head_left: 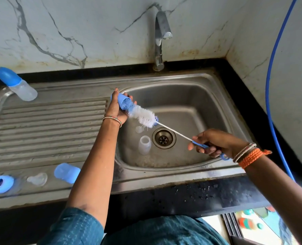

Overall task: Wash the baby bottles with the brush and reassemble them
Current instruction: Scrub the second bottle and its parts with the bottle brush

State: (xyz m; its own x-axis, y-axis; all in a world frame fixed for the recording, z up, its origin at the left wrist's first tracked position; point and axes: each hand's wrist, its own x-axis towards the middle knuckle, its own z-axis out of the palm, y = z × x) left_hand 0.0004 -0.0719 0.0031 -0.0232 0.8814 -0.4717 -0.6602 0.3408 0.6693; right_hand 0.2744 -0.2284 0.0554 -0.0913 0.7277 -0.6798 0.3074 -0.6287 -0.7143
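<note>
Cap in hand: blue bottle cap (pixel 124 103) gripped in the left hand (pixel 117 107), fingers curled round it, open end turned toward the basin.
Brush: bottle brush (pixel 143 116) with its white bristle tip at the cap's mouth; wire stem runs down to the right.
Brush grip: right hand (pixel 213 144) clamps the blue handle, fingers closed round it.
Basin: sink (pixel 190 96) holds a clear bottle body (pixel 144 144) beside the drain (pixel 164 138), and a small clear teat (pixel 139 129) just above it.
Drainboard: assembled bottle (pixel 16 84) lies at the far left; a second cap (pixel 67 172), a clear nipple (pixel 37 179) and a blue collar ring (pixel 0 184) sit along the near edge.
Tap: faucet (pixel 160 41) over the basin, no water visible.
</note>
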